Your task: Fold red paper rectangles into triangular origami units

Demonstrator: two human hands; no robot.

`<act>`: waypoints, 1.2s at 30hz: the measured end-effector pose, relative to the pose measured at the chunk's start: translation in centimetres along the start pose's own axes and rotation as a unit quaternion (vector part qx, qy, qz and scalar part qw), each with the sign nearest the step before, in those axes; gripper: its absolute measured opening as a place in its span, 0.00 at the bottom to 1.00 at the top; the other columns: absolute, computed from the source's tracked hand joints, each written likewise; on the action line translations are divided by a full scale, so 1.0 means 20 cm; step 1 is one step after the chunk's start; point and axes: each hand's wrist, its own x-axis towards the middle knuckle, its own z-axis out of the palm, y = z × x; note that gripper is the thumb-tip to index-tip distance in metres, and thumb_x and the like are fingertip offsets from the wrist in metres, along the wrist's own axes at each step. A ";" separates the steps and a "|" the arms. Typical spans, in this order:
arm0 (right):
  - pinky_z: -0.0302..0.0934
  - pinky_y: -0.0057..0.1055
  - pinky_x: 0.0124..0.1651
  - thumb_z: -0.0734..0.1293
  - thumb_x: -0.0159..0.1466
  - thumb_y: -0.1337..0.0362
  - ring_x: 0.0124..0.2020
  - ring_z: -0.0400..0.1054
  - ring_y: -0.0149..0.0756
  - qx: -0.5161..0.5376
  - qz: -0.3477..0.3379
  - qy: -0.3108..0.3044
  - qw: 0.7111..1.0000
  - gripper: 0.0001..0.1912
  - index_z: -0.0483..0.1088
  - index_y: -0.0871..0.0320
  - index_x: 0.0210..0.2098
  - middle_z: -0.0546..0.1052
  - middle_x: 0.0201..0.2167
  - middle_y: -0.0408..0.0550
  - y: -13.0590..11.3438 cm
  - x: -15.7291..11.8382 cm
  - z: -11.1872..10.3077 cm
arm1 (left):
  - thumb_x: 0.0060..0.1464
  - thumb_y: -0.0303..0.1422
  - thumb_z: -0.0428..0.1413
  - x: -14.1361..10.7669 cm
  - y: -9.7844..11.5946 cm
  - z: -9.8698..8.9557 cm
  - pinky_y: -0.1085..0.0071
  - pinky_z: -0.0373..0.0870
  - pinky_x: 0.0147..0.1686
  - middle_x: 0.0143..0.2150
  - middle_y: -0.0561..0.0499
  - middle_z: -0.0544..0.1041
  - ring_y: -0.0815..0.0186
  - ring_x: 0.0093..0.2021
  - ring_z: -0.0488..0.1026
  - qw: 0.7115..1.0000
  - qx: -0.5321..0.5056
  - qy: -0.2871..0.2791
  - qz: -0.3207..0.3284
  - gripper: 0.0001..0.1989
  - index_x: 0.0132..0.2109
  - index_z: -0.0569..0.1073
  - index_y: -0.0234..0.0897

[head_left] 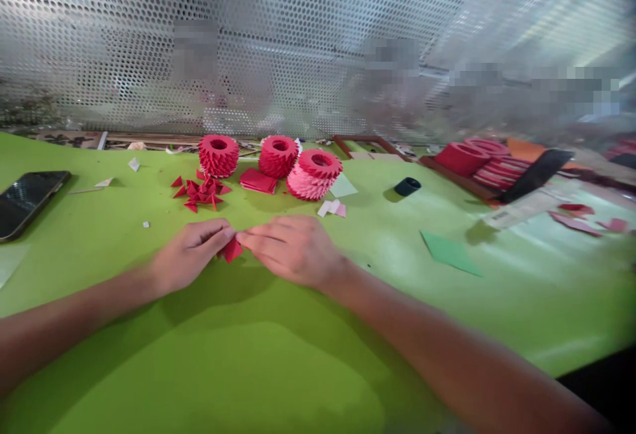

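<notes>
Evidently a folding step is in hand: a small red paper piece (232,251) sits between the two hands, just above the near half of the green table (233,374). The left hand (193,252) has its grip narrowed, thumb and fingers pinching the paper; the right hand (298,248) brings its fingertips to the other edge, but its thumb is hidden, so I cannot tell whether that grip is closed. The next move probably calls for lined-up edges and a firm press along the crease, with little travel. Beyond the hands, room is tight: a heap of folded red pieces (201,191), a stack of red paper (258,181) and three paper cylinders (278,162) crowd that side. Toward the body the table lies bare; rightward it is open until the green sheet (450,253), with the table's edge showing at lower right.
</notes>
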 end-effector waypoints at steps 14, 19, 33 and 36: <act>0.55 0.24 0.27 0.63 0.68 0.54 0.25 0.63 0.27 0.455 0.393 -0.155 0.784 0.16 0.73 0.60 0.36 0.72 0.25 0.42 -0.05 0.03 0.01 | 0.65 0.39 0.46 -0.01 0.00 0.01 0.72 0.56 0.25 0.24 0.54 0.67 0.68 0.24 0.63 0.995 0.086 0.009 0.057 0.19 0.28 0.68 0.36; 0.57 0.24 0.29 0.66 0.66 0.55 0.27 0.63 0.27 0.497 0.405 -0.151 0.753 0.14 0.72 0.60 0.34 0.72 0.26 0.41 -0.05 0.02 0.03 | 0.65 0.39 0.47 -0.02 0.01 0.01 0.73 0.59 0.25 0.25 0.53 0.70 0.68 0.25 0.66 0.993 0.106 0.014 0.053 0.17 0.30 0.71 0.36; 0.56 0.25 0.28 0.66 0.66 0.51 0.25 0.64 0.28 0.508 0.411 -0.158 0.741 0.18 0.71 0.61 0.31 0.73 0.25 0.43 -0.04 0.01 0.05 | 0.64 0.36 0.47 -0.03 0.02 0.02 0.74 0.59 0.22 0.25 0.51 0.74 0.69 0.22 0.67 0.988 0.135 0.023 0.075 0.16 0.33 0.75 0.35; 0.53 0.24 0.25 0.66 0.66 0.52 0.23 0.60 0.27 0.498 0.406 -0.146 0.752 0.17 0.71 0.61 0.31 0.70 0.23 0.41 -0.05 0.01 0.05 | 0.64 0.36 0.47 -0.04 0.03 0.02 0.74 0.59 0.23 0.24 0.53 0.73 0.69 0.23 0.67 0.985 0.151 0.034 0.080 0.16 0.31 0.73 0.35</act>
